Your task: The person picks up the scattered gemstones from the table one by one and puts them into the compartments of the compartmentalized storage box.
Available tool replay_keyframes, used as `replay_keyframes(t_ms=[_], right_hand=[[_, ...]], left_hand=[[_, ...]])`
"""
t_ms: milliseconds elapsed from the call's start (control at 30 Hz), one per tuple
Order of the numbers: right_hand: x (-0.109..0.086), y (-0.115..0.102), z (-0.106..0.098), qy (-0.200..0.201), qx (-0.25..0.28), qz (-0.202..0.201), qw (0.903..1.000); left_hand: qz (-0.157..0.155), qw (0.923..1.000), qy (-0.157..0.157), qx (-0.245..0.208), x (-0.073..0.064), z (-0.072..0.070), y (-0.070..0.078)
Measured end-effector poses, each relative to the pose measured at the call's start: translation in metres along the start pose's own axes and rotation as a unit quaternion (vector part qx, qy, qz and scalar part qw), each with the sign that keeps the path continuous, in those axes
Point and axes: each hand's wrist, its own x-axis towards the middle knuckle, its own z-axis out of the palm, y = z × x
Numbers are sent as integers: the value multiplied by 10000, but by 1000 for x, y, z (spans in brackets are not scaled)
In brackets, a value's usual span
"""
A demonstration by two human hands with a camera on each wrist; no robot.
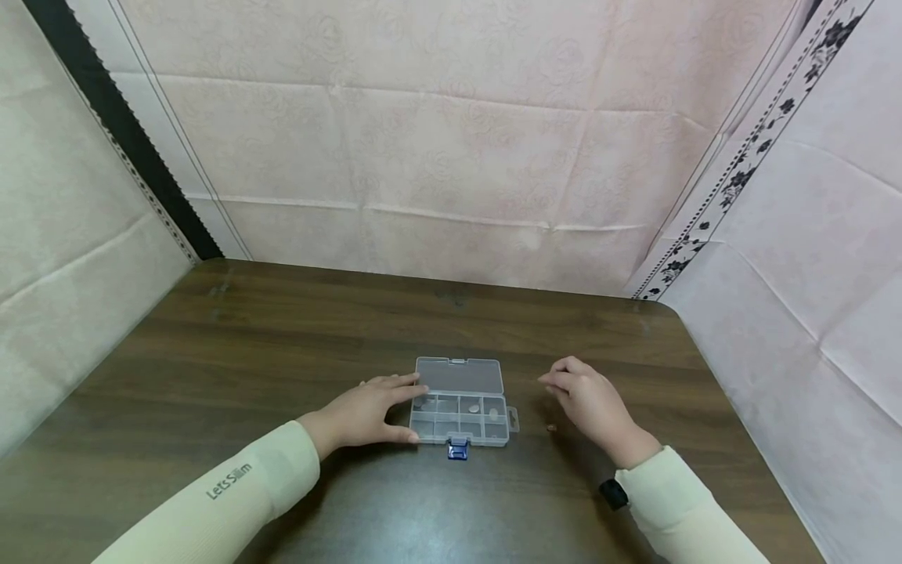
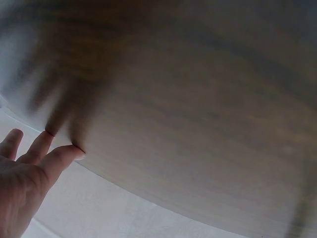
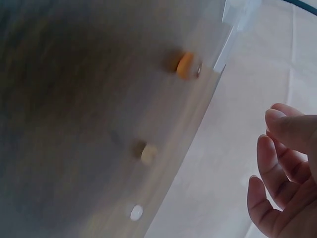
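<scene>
A clear plastic compartment box [image 1: 460, 419] lies on the table, its lid [image 1: 460, 377] folded back and a blue latch [image 1: 457, 450] at the front. White tablets [image 1: 474, 409] sit in its upper right compartments. At the box's left side my left hand [image 1: 362, 413] rests with fingers spread, thumb by the front corner. Right of the box, my right hand [image 1: 588, 399] hovers with thumb and forefinger together; cannot tell whether they pinch something. The right wrist view shows an orange-and-clear piece [image 3: 187, 66], a beige tablet [image 3: 148, 154] and a white tablet [image 3: 136, 212] on the table.
The brown wooden table [image 1: 317, 313] has rounded far corners. Pale cloth hangs behind it [image 1: 423, 157] and along both sides. A clear hanging tab [image 1: 513, 419] juts from the box's right side. A dark band [image 1: 613, 494] circles the right wrist.
</scene>
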Motion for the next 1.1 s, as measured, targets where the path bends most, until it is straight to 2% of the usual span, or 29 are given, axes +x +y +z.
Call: replay_keyframes(t_ms=[233,500,733,1100], right_hand=[[-2,-10,6,157,185,-210,9995],[-2,-22,7,-80,482,-161,9987],[-2,-32,11,37,542,-448,9975],[-3,-44,14,-242,770,-598,9949]], left_hand=[[-38,10000,-5,16,0,-1,1],[-23,10000,-2,15,0,-2,2],[-39,10000,2,17,0,-2,2],[-15,10000,-14,15,0,-1,1]])
